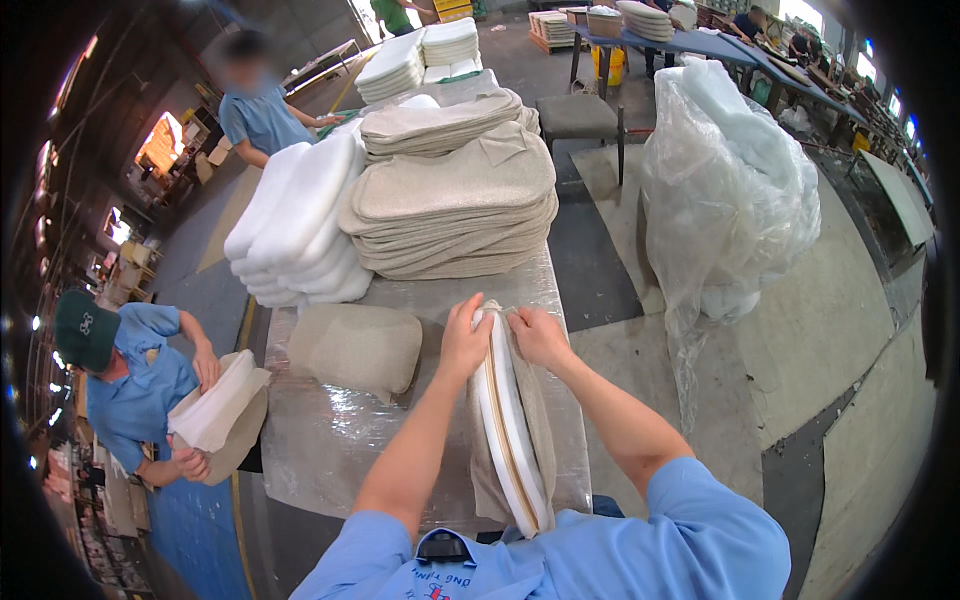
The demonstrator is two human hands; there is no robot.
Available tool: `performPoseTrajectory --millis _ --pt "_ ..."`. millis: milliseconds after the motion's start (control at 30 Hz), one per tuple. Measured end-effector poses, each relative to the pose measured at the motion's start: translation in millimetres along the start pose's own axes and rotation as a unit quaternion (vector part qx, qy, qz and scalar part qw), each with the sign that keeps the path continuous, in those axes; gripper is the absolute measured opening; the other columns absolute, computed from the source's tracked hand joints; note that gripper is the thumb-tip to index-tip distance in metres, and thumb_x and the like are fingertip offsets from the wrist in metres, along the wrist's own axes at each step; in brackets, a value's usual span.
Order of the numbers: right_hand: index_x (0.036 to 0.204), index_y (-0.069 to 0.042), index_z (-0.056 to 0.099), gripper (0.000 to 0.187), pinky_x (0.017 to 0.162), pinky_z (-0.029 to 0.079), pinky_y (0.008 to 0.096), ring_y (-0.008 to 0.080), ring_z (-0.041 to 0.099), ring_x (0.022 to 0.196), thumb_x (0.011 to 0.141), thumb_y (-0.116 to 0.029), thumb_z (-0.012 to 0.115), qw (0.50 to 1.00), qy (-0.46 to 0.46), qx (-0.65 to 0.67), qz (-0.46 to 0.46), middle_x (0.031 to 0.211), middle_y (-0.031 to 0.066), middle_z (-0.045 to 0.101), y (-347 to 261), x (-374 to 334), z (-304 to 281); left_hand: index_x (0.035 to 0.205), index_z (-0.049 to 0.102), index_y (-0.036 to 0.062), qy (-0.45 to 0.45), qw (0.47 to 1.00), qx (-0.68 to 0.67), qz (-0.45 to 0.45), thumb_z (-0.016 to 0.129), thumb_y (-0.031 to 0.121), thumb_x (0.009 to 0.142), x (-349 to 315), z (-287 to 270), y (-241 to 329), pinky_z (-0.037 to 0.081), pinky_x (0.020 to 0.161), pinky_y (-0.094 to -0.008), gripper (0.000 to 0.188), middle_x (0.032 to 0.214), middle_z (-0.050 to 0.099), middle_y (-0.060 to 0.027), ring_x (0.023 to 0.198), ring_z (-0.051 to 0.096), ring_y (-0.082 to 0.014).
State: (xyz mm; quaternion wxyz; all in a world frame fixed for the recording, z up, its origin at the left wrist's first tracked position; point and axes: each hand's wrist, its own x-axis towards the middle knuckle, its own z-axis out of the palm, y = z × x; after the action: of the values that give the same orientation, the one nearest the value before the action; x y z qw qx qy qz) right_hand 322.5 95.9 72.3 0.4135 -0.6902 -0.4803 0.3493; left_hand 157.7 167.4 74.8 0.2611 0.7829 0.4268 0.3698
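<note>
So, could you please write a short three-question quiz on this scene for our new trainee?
1. True or false: the left hand and the right hand are both at the far end of the beige cover.

2. Multiple choice: what stands directly left of the beige fabric stack?
A) a wooden crate
B) a pile of white pads
C) a green bucket

3. Fill in the blank: the large clear plastic bag is to the ____ of the table.

Key: 1. True; 2. B; 3. right
</note>
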Motion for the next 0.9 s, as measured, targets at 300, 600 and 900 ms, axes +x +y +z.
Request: performPoseTrajectory --millis 300,600,900 --pt "0.090 0.001 0.070 0.036 0.067 0.050 0.0380 0.0158 0.061 0.070 0.107 -0.030 0.062 0.997 -0.059 0.043 0.010 0.071 0.0074 0.064 9 18 -24 0.106 0.081 0.0050 -0.178 0.971 -0.046 -0.150 0.072 0.027 0.098 71 9 -5 0.056 0.090 -0.0398 0.025 0.104 0.076 -0.0134 0.100 0.072 -0.0297" --pt "0.090 -0.005 0.071 0.040 0.061 0.045 0.0341 0.0105 0.052 0.066 0.103 -0.042 0.070 0.977 -0.167 0.067 0.117 0.071 -0.0008 0.058 -4 31 -53 0.107 0.082 0.0030 -0.284 0.955 0.001 -0.086 0.075 0.021 0.097 85 11 16 0.053 0.086 -0.0361 0.022 0.105 0.070 -0.0079 0.093 0.065 -0.0194" --pt "0.090 -0.001 0.073 0.041 0.067 0.044 0.0375 0.0147 0.053 0.072 0.109 -0.036 0.062 0.970 -0.141 0.184 0.075 0.074 0.0012 0.061 30 49 -28 0.099 0.076 -0.0017 -0.060 0.987 -0.105 -0.106 0.073 0.018 0.100 50 52 1 0.054 0.088 -0.0357 0.020 0.107 0.072 -0.0122 0.099 0.069 -0.0225"
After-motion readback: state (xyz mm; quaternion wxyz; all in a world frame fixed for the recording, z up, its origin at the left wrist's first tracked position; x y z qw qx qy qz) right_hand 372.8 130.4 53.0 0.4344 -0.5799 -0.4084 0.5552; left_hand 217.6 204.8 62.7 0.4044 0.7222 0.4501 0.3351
